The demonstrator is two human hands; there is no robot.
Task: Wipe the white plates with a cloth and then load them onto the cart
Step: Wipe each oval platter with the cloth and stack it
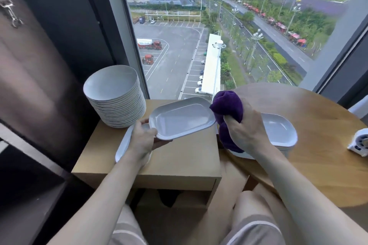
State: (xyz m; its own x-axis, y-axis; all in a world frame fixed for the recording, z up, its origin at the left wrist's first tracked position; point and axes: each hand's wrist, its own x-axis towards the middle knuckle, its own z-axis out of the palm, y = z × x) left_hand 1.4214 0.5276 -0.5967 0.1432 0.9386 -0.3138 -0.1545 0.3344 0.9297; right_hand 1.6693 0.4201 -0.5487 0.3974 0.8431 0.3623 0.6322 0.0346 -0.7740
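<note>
In the middle of the frame a white oblong plastic plate (182,118) hangs in the air above a pale wooden square side table (179,161). It is tipped a little so that its shallow face is turned up toward the person, probably so the whole inside can be reached for wiping. The left hand (142,139) pinches it at the near left corner, thumb lying on the rim and fingers curled underneath. That leaves nearly all of the plate's surface uncovered.

The right hand (247,128) is closed round a bunched purple microfibre cloth (229,105), fingers wrapped tight with a wad standing out above the knuckles. The wad sits at the plate's right end; whether it touches the rim or is just beside it cannot be told.

A second white oblong plate (123,143) lies on the side table under the left wrist, beside a tall stack of round white plates (115,103) at centre left. More white oblong plates (278,131) are stacked on the round wooden table (322,157) at the right, behind the right hand, within easy reach of it. No cart can be picked out, so loading looks some way off.
</note>
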